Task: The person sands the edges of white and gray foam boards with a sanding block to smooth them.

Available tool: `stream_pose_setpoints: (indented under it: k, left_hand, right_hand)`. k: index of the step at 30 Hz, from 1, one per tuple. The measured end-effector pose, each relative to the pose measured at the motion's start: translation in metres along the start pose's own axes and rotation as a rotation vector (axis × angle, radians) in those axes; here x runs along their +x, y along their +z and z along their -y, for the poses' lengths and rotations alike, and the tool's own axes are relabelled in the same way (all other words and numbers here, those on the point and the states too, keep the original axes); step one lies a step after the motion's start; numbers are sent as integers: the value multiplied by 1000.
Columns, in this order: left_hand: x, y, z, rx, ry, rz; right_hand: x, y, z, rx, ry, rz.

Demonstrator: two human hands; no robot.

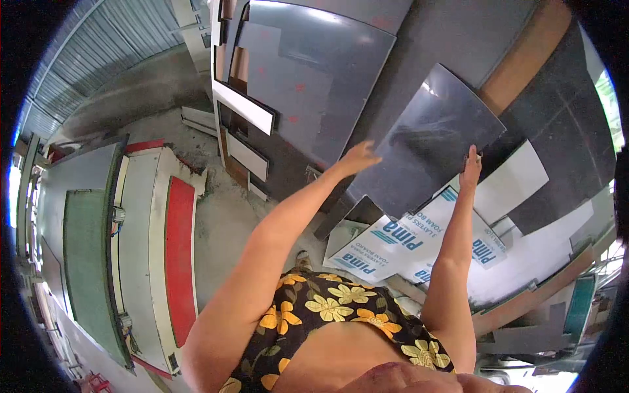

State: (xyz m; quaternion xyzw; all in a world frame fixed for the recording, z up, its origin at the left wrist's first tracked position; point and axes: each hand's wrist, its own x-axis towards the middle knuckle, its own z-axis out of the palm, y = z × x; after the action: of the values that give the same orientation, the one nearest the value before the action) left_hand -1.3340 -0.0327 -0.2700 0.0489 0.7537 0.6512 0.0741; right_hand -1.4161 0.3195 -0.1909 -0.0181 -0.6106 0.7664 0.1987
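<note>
A glossy dark grey panel stands tilted in front of larger sheets. My right hand is closed on its right edge, one finger extended along the face. My left hand is beside the panel's left edge, fingers apart and holding nothing. Below the panel are white foam boards printed with blue "Pima" lettering. A plain white sheet leans just right of my right hand.
A large grey sheet leans at the back, with white offcuts at its left. To the left stands a machine with a red panel and a green top. A brown board leans at upper right.
</note>
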Motion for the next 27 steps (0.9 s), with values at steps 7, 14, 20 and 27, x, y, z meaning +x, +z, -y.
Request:
stream_pose_setpoints:
  k: [7, 14, 20, 27]
  left_hand:
    - [-90, -36, 113, -39, -220, -36]
    - [-171, -82, 165, -5, -499, -147]
    - [-243, -98, 208, -153, -658, -243]
    - [-352, -81, 349, -373, -586, -499]
  right_hand:
    - [43, -7, -31, -211, 108, -53]
    - [52, 11, -39, -238, 8, -280]
    - [45, 17, -34, 199, 77, -528]
    - [34, 31, -31, -286, -215, -602]
